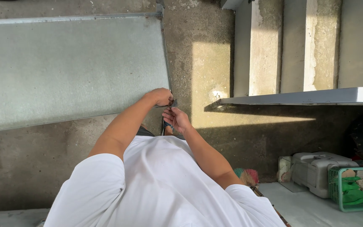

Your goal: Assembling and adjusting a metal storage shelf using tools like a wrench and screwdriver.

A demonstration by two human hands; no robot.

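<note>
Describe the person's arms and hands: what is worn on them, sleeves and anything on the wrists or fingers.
Both arms are bare from the short sleeves of a plain white T-shirt down. The left hand and right hand wear no gloves. No watch, band or ring shows on the visible sides of either wrist or hand, though the fingers are small in this view. The sleeves carry no visible markings.

counted things
two bare hands (pixel 161 96) (pixel 176 119), one grey framed mesh panel (pixel 70 67), one green plastic basket (pixel 355 189), one grey plastic carrier box (pixel 321 170).

Small dark thing (pixel 167 124) under the right hand (pixel 176 119), too small to tell; broom (pixel 247 176) half hidden.
</note>
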